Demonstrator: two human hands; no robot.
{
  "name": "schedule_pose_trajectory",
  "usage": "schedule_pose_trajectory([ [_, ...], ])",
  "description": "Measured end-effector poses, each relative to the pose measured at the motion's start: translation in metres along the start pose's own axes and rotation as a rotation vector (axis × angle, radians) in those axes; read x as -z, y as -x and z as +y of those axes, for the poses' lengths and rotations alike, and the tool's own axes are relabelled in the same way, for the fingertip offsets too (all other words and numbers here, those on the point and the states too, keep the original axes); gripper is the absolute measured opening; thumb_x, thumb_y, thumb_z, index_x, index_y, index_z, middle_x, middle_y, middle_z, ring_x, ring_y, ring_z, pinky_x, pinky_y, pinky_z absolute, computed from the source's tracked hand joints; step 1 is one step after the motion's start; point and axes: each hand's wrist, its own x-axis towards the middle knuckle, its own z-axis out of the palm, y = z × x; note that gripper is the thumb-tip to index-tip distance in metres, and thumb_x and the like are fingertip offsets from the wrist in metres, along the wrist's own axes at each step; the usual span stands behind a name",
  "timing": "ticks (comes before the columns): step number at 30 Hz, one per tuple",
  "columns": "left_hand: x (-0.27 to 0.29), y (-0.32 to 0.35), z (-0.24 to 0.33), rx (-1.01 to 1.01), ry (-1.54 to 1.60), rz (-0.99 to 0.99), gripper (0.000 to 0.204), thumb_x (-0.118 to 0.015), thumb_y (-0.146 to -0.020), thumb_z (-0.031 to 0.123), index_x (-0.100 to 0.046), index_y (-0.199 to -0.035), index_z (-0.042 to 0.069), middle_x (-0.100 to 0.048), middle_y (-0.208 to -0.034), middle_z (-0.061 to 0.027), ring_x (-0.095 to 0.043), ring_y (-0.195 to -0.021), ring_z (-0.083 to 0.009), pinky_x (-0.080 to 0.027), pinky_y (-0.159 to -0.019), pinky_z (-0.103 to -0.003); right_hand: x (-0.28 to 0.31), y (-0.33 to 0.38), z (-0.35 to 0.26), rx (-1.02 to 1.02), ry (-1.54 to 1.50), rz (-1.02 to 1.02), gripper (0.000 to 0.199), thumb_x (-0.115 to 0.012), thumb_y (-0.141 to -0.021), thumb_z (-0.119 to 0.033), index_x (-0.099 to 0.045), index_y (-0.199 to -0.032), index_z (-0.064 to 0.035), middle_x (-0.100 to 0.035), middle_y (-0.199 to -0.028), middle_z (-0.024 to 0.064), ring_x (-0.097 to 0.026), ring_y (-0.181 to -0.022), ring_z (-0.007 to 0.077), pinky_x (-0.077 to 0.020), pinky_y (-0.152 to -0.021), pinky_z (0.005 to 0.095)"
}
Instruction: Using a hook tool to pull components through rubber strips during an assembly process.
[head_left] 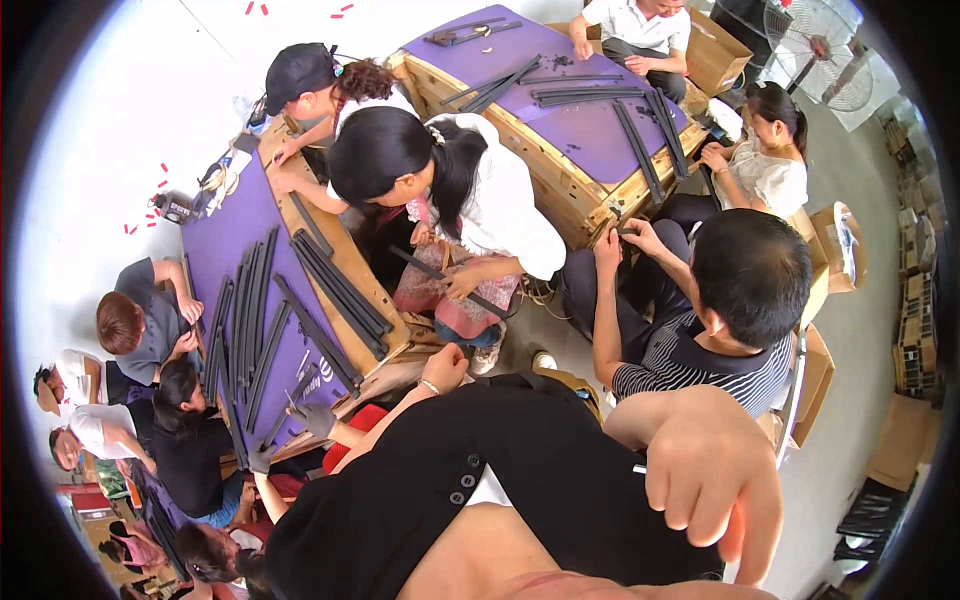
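Observation:
My right hand (712, 475) is large and close at the lower right, its fingers curled downward. Beside its knuckles a small white tip (638, 468) pokes out against my black top (570, 470); whether the hand grips it is hidden. Ahead of my body, my left hand (447, 369), with a bracelet at the wrist, is closed, and its palm side is turned from view. It is nearest the wooden edge of the left table (400, 350), where long black strips (340, 295) lie on a purple cover (205, 245).
Co-workers sit around two tables; one in white holds a black strip (445, 280) before me. At right, a person in a striped shirt (690, 360) handles a small dark piece. Black strips also lie on the far purple table (560, 130). A fan (818, 48) and cardboard boxes (838, 245) stand right.

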Motion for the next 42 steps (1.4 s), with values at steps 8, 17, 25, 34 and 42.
schedule_pose_trajectory([
  [8,-0.006,0.006,-0.016,0.072,0.009,-0.048,0.017,-0.060,-0.071,0.022,-0.055,-0.077,0.007,-0.059,-0.067,-0.0137,-0.060,-0.067,-0.0306,-0.047,-0.062,-0.038,0.012,0.017,0.008,-0.265,0.165,-0.260,0.031,-0.044,-0.090,-0.023,-0.055,-0.111,-0.0025,-0.037,-0.058,-0.0016,-0.045,-0.043,0.0095,-0.0342,-0.036,0.0229],
  [17,-0.004,0.004,-0.016,-0.033,0.014,0.014,0.017,-0.061,-0.071,0.019,-0.055,-0.076,0.004,-0.058,-0.066,-0.0136,-0.059,-0.063,-0.0276,-0.046,-0.059,-0.036,0.033,0.102,0.069,-0.768,-0.435,0.749,0.055,-0.042,-0.089,-0.045,-0.054,-0.101,0.0073,-0.037,-0.053,-0.0047,-0.029,-0.041,0.0041,-0.0277,-0.044,0.0159],
  [25,0.063,-0.004,0.087,-0.137,0.649,0.113,0.018,-0.056,-0.080,0.006,-0.055,-0.097,0.001,-0.056,-0.074,-0.0001,-0.051,-0.064,-0.0082,-0.043,-0.061,-0.021,0.056,0.217,0.132,-1.718,0.541,0.542,0.041,-0.038,-0.090,-0.037,-0.060,-0.091,-0.0030,-0.059,-0.071,0.0123,-0.058,-0.075,0.0237,-0.0446,-0.068,0.0347],
  [34,0.092,0.029,0.137,-0.509,0.332,-0.039,0.013,-0.059,-0.074,0.000,-0.062,-0.087,0.002,-0.059,-0.081,-0.0095,-0.057,-0.076,-0.0161,-0.045,-0.063,-0.025,0.027,0.225,0.189,-1.752,0.474,-0.213,0.039,-0.041,-0.086,-0.035,-0.061,-0.094,-0.0021,-0.060,-0.096,0.0197,-0.058,-0.089,0.0339,-0.0432,-0.078,0.0419],
  [42,0.099,0.039,0.120,-0.617,0.219,0.111,0.006,-0.062,-0.073,0.004,-0.060,-0.078,0.002,-0.057,-0.077,-0.0081,-0.057,-0.072,-0.0211,-0.046,-0.063,-0.028,0.035,0.239,0.209,-1.770,0.522,-0.353,0.027,-0.049,-0.076,-0.025,-0.064,-0.077,-0.0025,-0.062,-0.080,0.0202,-0.060,-0.076,0.0339,-0.0458,-0.068,0.0408],
])
